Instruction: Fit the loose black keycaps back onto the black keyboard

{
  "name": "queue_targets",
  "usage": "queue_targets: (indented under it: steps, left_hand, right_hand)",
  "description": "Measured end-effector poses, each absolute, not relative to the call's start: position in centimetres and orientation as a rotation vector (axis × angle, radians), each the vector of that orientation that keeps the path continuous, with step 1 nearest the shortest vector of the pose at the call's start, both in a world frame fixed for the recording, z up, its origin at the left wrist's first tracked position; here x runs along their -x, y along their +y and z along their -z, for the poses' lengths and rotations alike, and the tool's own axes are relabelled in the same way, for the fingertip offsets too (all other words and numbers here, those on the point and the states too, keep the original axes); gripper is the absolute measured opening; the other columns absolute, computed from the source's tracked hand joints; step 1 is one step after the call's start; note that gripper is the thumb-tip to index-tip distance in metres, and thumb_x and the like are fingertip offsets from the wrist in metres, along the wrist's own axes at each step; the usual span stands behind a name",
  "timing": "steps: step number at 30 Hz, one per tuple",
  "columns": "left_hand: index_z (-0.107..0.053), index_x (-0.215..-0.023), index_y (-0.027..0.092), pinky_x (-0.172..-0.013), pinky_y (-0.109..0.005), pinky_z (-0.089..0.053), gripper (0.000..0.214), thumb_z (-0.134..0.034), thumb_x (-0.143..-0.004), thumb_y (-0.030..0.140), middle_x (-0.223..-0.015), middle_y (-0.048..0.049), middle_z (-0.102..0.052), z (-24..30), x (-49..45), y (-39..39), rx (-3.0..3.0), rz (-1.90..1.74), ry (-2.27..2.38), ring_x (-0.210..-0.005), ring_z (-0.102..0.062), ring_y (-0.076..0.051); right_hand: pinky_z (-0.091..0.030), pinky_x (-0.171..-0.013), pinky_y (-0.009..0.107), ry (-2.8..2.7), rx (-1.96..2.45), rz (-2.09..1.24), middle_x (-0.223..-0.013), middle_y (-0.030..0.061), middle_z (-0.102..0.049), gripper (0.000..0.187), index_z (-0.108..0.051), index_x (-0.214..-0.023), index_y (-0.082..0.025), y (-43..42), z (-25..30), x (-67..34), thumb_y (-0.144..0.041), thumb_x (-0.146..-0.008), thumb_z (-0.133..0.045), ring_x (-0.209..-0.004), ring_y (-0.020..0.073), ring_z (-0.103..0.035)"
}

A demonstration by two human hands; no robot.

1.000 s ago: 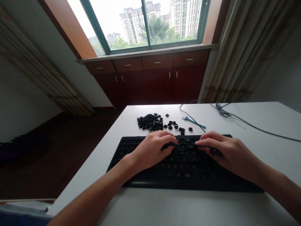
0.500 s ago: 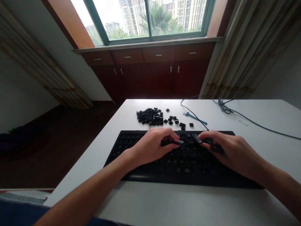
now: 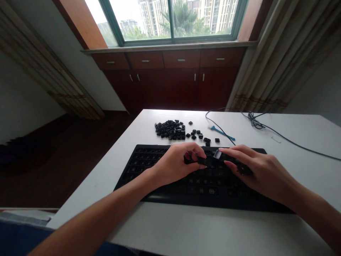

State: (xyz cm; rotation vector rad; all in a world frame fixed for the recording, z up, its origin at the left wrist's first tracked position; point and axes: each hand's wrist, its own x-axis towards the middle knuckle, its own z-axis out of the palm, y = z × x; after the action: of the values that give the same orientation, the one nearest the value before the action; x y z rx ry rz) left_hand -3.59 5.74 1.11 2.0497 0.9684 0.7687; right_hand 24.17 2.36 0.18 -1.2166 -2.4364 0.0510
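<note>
A black keyboard with most keycaps off lies across a white table. My left hand hovers over its upper middle, fingers curled and pinched on a small dark piece. Just to the right, my right hand grips a long black keycap by its fingertips, the near end tilted up and glinting grey. The two pieces almost meet between my hands. A pile of loose black keycaps sits behind the keyboard.
A blue tool and a dark cable lie on the table behind the keyboard. Beyond the table's far edge stand red-brown cabinets under a window, with curtains at both sides. The floor drops away at the left.
The camera has tipped down a little. My hands have drawn closer together over the keyboard, and the right hand's keycap end now tilts up near my left fingertips.
</note>
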Motion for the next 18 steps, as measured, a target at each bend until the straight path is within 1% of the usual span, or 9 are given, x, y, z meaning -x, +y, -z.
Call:
queue_targets:
  steps: [3, 7, 11, 15, 18]
  left_hand:
    - [-0.071, -0.099, 0.020, -0.071, -0.024, -0.049, 0.023, -0.081, -0.079, 0.021, -0.091, 0.0008, -0.072, -1.14, 3.51, 5.66, -2.028, -0.778, 0.939, -0.077, -0.062, -0.011]
    - [-0.072, -0.102, 0.019, -0.072, -0.024, -0.049, 0.019, -0.076, -0.084, 0.026, -0.093, -0.0009, -0.072, -1.34, 3.34, 5.67, -1.978, -0.776, 0.913, -0.078, -0.063, -0.011]
    - [-0.071, -0.105, 0.017, -0.074, -0.024, -0.051, 0.019, -0.070, -0.090, 0.028, -0.094, -0.0035, -0.072, -1.47, 3.30, 5.87, -1.858, -0.783, 0.893, -0.081, -0.064, -0.012]
    - [-0.072, -0.103, 0.016, -0.079, -0.025, -0.054, 0.016, -0.070, -0.089, 0.025, -0.096, -0.0039, -0.072, -1.12, 3.39, 6.04, -1.798, -0.787, 0.852, -0.084, -0.065, -0.012]
    - [-0.071, -0.105, 0.016, -0.083, -0.026, -0.055, 0.020, -0.072, -0.087, 0.025, -0.099, -0.0049, -0.073, -0.76, 3.37, 6.05, -1.737, -0.784, 0.834, -0.087, -0.067, -0.013]
  right_hand:
    - [-0.058, -0.067, 0.031, -2.452, 1.242, -0.008, -0.130, 0.0065, -0.065, 0.042, -0.051, -0.142, -0.030, 2.28, -0.15, -24.01, -0.035, -0.100, -0.051, -0.084, 0.0200, -0.072]
    - [-0.056, -0.067, 0.031, -2.445, 1.270, 0.010, -0.129, 0.0069, -0.064, 0.042, -0.051, -0.142, -0.029, 2.18, -0.23, -23.83, -0.037, -0.100, -0.051, -0.085, 0.0202, -0.072]
    - [-0.052, -0.060, 0.028, -2.470, 1.240, 0.056, -0.127, 0.0057, -0.063, 0.042, -0.052, -0.142, -0.032, 2.07, -0.38, -23.68, -0.035, -0.101, -0.051, -0.074, 0.0151, -0.069]
    - [-0.048, -0.055, 0.027, -2.503, 1.186, 0.085, -0.130, 0.0081, -0.060, 0.040, -0.055, -0.140, -0.032, 1.91, -0.36, -23.52, -0.029, -0.100, -0.051, -0.065, 0.0111, -0.066]
    - [-0.050, -0.058, 0.028, -2.501, 1.192, 0.068, -0.132, 0.0093, -0.060, 0.035, -0.061, -0.133, -0.030, 1.85, -0.31, -23.37, -0.030, -0.099, -0.052, -0.068, 0.0126, -0.067]
